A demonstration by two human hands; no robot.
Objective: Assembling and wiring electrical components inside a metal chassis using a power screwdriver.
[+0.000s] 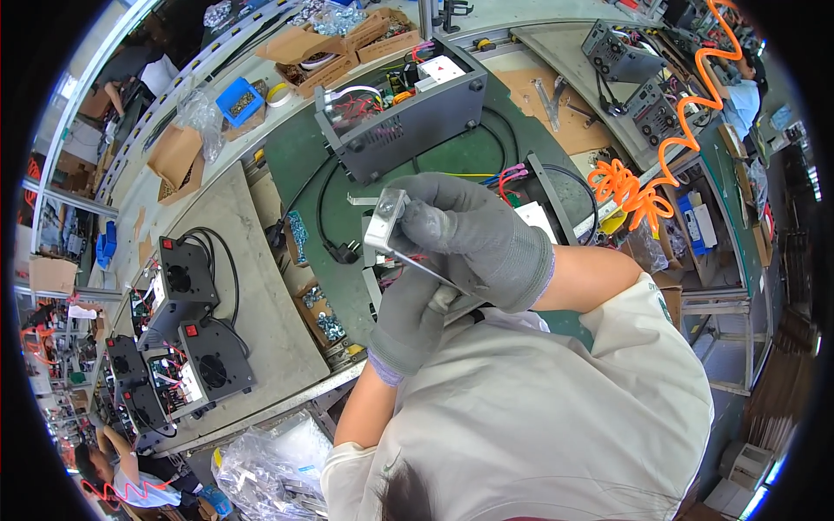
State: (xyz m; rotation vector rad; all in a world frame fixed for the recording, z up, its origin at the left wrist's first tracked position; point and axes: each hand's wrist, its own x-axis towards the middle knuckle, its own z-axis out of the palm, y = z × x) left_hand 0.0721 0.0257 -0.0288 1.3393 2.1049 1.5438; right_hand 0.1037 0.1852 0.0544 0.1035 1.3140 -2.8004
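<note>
Grey-gloved R hand (486,234) & L hand (408,323) w/ bent silvery metal bracket (380,229), nearer wearer than open dk-grey metal chassis (415,130).
R grip pinches upper end; L grip closed on lower, fingertips part-hidden. L of chassis: blue plastic bin (229,92) w/ small parts; brown cardboard box (173,149), contents unclear.

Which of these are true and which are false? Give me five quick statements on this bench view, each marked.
1. The left hand and right hand both wear grey gloves. True.
2. The right hand is empty. False: its fingers hold a shiny metal bracket.
3. The coiled hose at the right is orange. True.
4. The open case beyond the hands stands on a red mat. False: the mat is green.
5. The blue bin of small parts is at the lower right. False: the blue bin is at the upper left.
</note>
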